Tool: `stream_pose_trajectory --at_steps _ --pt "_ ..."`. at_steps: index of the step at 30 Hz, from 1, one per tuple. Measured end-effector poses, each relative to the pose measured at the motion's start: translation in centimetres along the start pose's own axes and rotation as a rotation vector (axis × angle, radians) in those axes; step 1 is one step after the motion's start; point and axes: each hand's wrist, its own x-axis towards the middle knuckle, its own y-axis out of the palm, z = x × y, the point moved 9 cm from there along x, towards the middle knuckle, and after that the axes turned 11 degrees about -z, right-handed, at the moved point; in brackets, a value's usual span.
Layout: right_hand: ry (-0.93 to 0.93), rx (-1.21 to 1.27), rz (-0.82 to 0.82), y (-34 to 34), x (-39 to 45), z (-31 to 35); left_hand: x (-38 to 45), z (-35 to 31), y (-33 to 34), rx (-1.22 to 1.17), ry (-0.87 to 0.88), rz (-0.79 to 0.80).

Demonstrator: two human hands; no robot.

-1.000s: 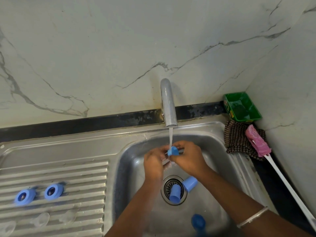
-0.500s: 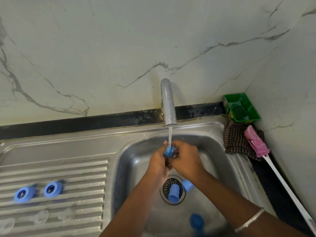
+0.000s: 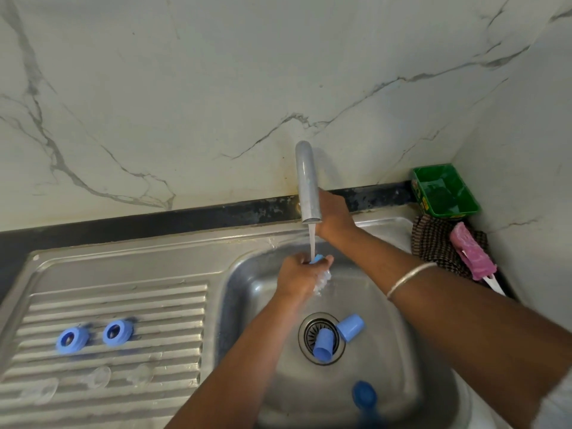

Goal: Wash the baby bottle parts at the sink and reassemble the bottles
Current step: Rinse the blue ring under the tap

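The left hand (image 3: 297, 275) has its grip curled round a small blue bottle part (image 3: 317, 259) right under the running water, while the right hand (image 3: 332, 216), its grip hidden, is up behind the tap (image 3: 306, 184), above and past that part.

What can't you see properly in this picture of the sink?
All in the head view:
- The right hand: its fingers are behind the tap, so what they touch is hidden.
- The blue part under the water: the left hand covers most of it.
- The dark blue piece low in the sink: blurred, shape unclear.
- The clear pieces on the drainboard: too faint to make out.
- The pink brush: handle cut off by the right arm.
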Motion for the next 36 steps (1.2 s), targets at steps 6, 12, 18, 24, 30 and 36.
stream_pose_trajectory --at_steps 6,12,18,24,30,36 --pt "-0.003 0.005 -0.004 1.1 -0.3 -1.0 -1.2 -1.0 -2.7 0.400 0.339 -0.080" --pt "0.237 0.405 -0.097 1.1 -2.1 -3.1 -3.2 0.4 -5.6 0.443 0.366 -0.137" --pt "0.506 0.756 -0.098 1.8 -5.4 -4.6 -5.8 3.6 -8.6 0.451 0.345 -0.192" --pt "0.502 0.567 -0.113 1.1 -11.9 -8.6 -8.1 6.6 -9.7 0.437 0.367 -0.191" --pt "0.462 0.420 0.281 6.0 -21.2 -7.9 -10.3 6.8 -9.4 0.431 0.446 -0.158" --pt "0.317 0.348 0.306 6.5 -25.3 -5.8 -12.4 7.2 -9.1 0.539 0.574 -0.059"
